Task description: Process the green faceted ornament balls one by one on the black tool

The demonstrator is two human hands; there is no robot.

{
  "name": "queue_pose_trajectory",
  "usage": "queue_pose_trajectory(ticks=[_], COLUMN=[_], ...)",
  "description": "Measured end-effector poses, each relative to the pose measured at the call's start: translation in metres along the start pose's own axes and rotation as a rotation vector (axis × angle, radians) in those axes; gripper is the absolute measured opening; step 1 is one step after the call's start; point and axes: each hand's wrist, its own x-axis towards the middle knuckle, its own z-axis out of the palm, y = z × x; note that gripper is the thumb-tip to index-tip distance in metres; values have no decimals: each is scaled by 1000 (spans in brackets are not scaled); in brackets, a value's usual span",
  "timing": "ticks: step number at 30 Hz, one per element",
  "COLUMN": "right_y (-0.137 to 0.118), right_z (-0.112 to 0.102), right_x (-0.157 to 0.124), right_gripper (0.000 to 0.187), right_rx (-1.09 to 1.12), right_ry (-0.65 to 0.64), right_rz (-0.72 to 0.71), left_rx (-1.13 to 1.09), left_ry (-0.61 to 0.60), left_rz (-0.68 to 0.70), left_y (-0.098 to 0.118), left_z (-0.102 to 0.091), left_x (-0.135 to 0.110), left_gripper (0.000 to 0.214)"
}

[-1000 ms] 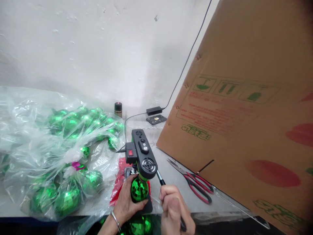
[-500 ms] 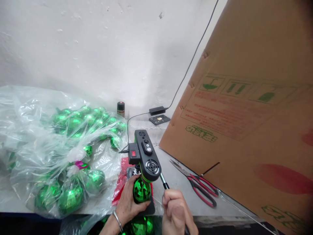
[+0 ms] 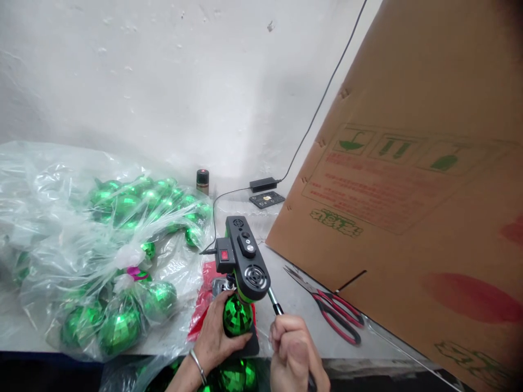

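A shiny green faceted ball [image 3: 237, 316] sits under the head of a small black bench machine [image 3: 247, 256]. My left hand [image 3: 216, 329], with a metal bangle at the wrist, wraps round the ball from its left and front. The machine's head hides the top of the ball. To the right, my right hand [image 3: 292, 351] is closed round the black grip of a metal lever [image 3: 274, 299] that comes out from the machine. A red sheet [image 3: 200, 316] lies beneath the machine's base.
Clear plastic bags [image 3: 61, 228] of green balls cover the left of the table. Red-handled scissors [image 3: 339, 316] lie at right, beside a tall cardboard box [image 3: 392, 190]. Behind stand a small dark-capped bottle [image 3: 202, 179], a black adapter [image 3: 263, 184] and a phone [image 3: 267, 200]. More green balls [image 3: 232, 375] show below the table edge.
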Motion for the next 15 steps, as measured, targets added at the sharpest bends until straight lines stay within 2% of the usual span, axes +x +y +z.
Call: queue_pose_trajectory(ticks=[7, 11, 15], right_y=[-12, -24, -24], right_z=[15, 28, 31], right_x=[11, 19, 19], right_gripper=[51, 58, 59], right_rx=[1, 5, 3], right_ry=[88, 166, 178], right_rz=[19, 33, 38], left_rx=[1, 11, 9], left_ry=[-19, -29, -23], left_rz=[-13, -17, -8], left_y=[7, 5, 3], left_z=[-3, -1, 1], left_x=[2, 2, 2], left_gripper=[83, 83, 84])
